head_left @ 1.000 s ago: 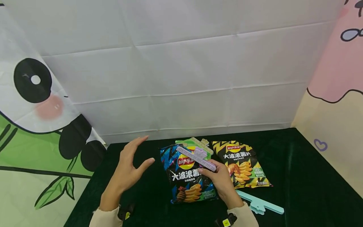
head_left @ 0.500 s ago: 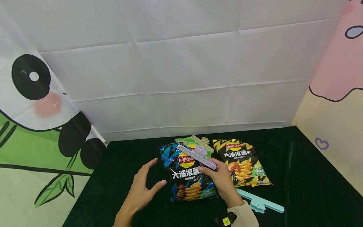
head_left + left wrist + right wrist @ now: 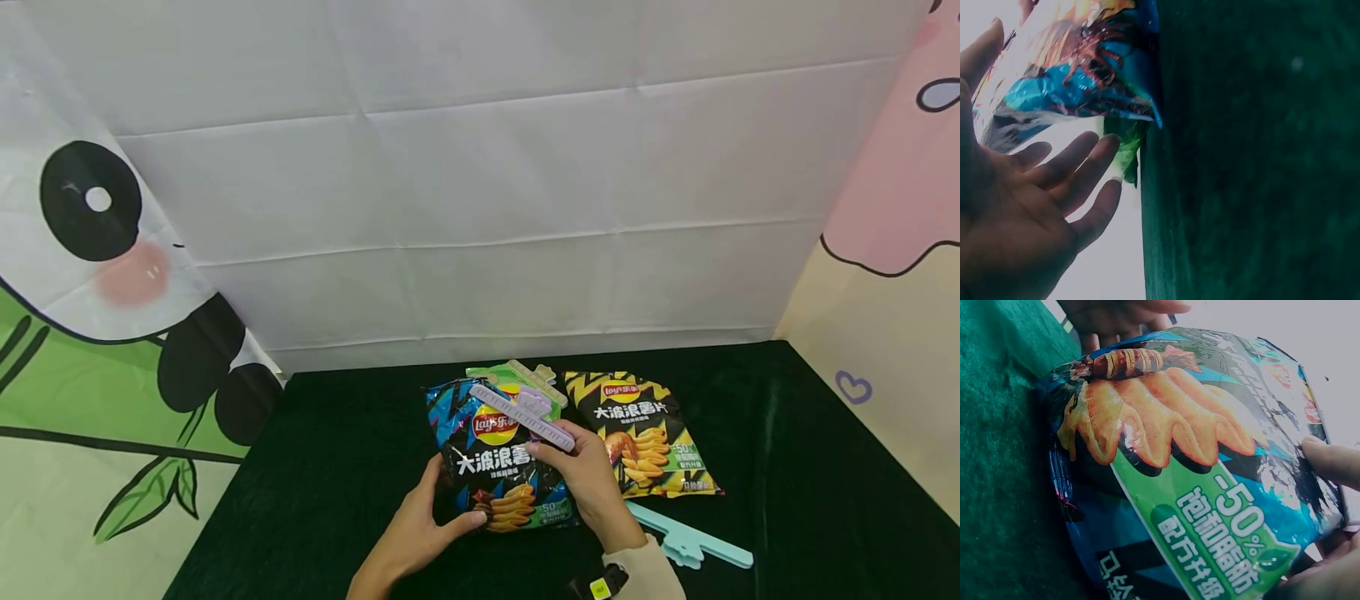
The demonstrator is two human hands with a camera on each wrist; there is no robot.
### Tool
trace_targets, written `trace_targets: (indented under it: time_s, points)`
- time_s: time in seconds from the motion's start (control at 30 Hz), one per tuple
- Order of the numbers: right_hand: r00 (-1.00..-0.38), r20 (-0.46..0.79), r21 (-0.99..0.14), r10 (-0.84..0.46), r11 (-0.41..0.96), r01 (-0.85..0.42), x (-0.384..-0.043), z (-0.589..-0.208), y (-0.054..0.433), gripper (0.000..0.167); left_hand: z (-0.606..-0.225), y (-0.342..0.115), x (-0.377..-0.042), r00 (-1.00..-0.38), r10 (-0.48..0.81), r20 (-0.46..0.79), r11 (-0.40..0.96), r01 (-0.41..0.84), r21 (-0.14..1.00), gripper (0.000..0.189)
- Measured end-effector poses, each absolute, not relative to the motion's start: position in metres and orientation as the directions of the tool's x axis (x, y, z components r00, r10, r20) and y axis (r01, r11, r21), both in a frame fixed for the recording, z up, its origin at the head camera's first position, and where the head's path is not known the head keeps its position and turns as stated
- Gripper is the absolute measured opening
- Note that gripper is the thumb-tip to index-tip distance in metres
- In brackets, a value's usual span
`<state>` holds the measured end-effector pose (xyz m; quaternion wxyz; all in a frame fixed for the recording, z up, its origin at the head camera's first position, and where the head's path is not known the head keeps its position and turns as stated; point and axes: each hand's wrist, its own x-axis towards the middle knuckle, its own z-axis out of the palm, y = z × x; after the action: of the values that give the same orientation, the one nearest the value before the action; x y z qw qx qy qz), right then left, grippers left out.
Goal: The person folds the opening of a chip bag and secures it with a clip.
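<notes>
A blue and black chip bag (image 3: 495,475) stands slightly raised at the middle of the table in the head view. Across its upper right corner lies a purple bag clip (image 3: 517,412). My right hand (image 3: 588,475) pinches the bag's right side beside the clip's lower end, thumb on the front (image 3: 1322,459), fingers behind. My left hand (image 3: 416,525) is at the bag's lower left, fingers spread, thumb overlapping the front corner. In the left wrist view, the left fingers (image 3: 1079,169) are extended close beside the bag.
Behind the blue bag is a green chip bag (image 3: 487,375) with a beige clip (image 3: 536,383) at its top. To the right lie a yellow and black chip bag (image 3: 645,442) and a turquoise clip (image 3: 693,537). Dark green cloth (image 3: 322,467) covers the table, before a white backdrop.
My left hand has come down and to the right, from left of the bag to its lower left corner. The right hand keeps its hold; bag and clip are almost unmoved.
</notes>
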<state>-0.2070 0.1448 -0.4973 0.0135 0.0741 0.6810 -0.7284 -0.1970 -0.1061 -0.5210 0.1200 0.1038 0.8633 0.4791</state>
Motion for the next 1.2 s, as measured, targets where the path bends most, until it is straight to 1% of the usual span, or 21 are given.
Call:
trace_targets:
  time_s: [0.13, 0.3, 0.57, 0.83, 1.2]
  points:
    - [-0.989, -0.126, -0.99, 0.08, -0.076, 0.12, -0.207, -0.497, 0.145, 0.035, -0.524, -0.103, -0.197, -0.931, 0.344, -0.126, 0.498, 0.066, 0.864, 0.098]
    - [-0.989, -0.126, -0.99, 0.082, -0.081, 0.12, -0.207, -0.498, 0.145, 0.034, -0.528, -0.1, -0.197, -0.918, 0.383, -0.1, 0.486, 0.108, 0.867, 0.096]
    - [-0.991, -0.106, -0.991, 0.08, -0.09, 0.099, -0.207, -0.499, 0.145, 0.034, -0.529, -0.098, -0.198, -0.925, 0.376, -0.059, 0.492, 0.145, 0.858, 0.088]
    - [-0.99, -0.116, -0.989, 0.079, -0.103, 0.108, -0.205, -0.498, 0.142, 0.034, -0.526, -0.098, -0.195, -0.919, 0.387, -0.07, 0.479, 0.136, 0.867, 0.088]
    - [-0.994, -0.088, -0.993, 0.068, -0.086, 0.082, -0.198, -0.486, 0.135, 0.035, -0.518, -0.103, -0.191, -0.918, 0.392, -0.06, 0.49, 0.154, 0.858, 0.084]
